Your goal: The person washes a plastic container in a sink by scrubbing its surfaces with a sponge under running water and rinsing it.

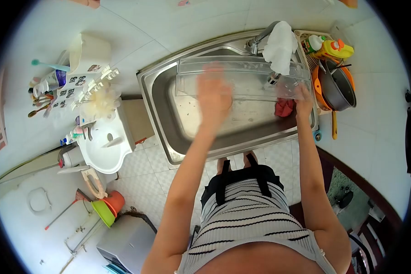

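A long clear plastic bin (251, 68), perhaps a fridge drawer, is held tilted across the stainless steel sink (169, 132), under the tap (255, 44). My right hand (303, 101) grips its right end, with fingers at the lower corner. Toward the left part of the bin, my left hand (214, 93) is smeared by motion; its fingers do not show clearly. A crumpled dark red cloth (284, 107) lies in the sink beside my right hand. White cloth or covering (279, 48) hangs over the tap's spout, with the metal outlet (273, 79) showing below.
On the right, a rack (306, 43) holds bottles (335, 48), a dark pot (340, 84) and an orange basin (318, 91). Left stand a white washbasin (106, 148) and a toothbrush holder (89, 55). Buckets (113, 203) sit on the floor.
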A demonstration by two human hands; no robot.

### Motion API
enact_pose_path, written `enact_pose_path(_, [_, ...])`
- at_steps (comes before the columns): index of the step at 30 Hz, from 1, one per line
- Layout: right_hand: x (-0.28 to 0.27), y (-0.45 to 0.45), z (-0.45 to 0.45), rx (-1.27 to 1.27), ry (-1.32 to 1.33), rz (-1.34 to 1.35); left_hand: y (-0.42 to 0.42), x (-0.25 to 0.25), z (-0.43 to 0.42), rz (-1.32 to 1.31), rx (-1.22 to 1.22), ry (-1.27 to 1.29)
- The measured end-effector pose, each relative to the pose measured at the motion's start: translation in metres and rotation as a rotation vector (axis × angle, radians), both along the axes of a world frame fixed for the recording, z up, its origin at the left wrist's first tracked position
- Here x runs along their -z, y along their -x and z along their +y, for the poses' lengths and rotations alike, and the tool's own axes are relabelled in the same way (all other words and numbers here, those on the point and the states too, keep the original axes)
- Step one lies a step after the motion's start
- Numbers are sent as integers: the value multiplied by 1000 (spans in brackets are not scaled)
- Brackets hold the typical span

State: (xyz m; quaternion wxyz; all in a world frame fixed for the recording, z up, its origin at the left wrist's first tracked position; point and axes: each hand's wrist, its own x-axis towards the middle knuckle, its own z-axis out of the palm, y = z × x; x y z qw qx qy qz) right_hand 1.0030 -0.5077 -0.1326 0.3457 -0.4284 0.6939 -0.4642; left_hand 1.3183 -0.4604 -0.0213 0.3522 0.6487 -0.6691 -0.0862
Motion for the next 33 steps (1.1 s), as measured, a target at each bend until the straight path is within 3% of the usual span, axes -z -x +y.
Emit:
enact_pose_path(3, [-4, 0, 5, -46, 80, -18, 76, 14, -24, -48, 199, -29])
enact_pose_path(5, [17, 12, 7, -78, 157, -14, 96, 16, -31, -347, 392, -93])
enact_pose_path(7, [15, 17, 9, -109, 223, -5, 79, 11, -38, -305, 306, -79])
enact_pose_path(9, [2, 8, 10, -24, 22, -24, 37, 11, -43, -285, 125, -100])
enact_pose_path(10, [14, 15, 7, -86, 72, 92, 6, 17, -44, -299, 30, -132])
enact_pose_path(12, [10, 11, 7, -101, 82, 147, -55, 29, -42, -488, -232, -207])
enact_pose_path(15, [3, 5, 9, -123, 81, 210, -72, 24, -33, -392, -334, -290])
enact_pose_path(18, [-7, -3, 9, -129, 101, 231, -25, 24, -27, -430, -189, -170])
enact_pose_path(20, [-13, -10, 12, -137, 130, 255, 26, 12, -25, -234, 72, -183])
enact_pose_path(22, [-17, -15, 12, -146, 82, 222, 71, 18, -26, -260, 262, -109])
enact_pose_path(26, [-10, -10, 14, -122, 18, 140, 85, 25, -34, -318, 411, -138])
enact_pose_path(28, [-9, -10, 14, -148, -59, 145, 50, 19, -40, -280, 358, -142])
enact_pose_path(30, [0, -12, 11, -143, 15, 200, 9, 48, -42, -425, 135, -34])
enact_pose_path(33, [1, -16, 5, -131, 53, 242, -34, 36, -38, -371, 71, -176])
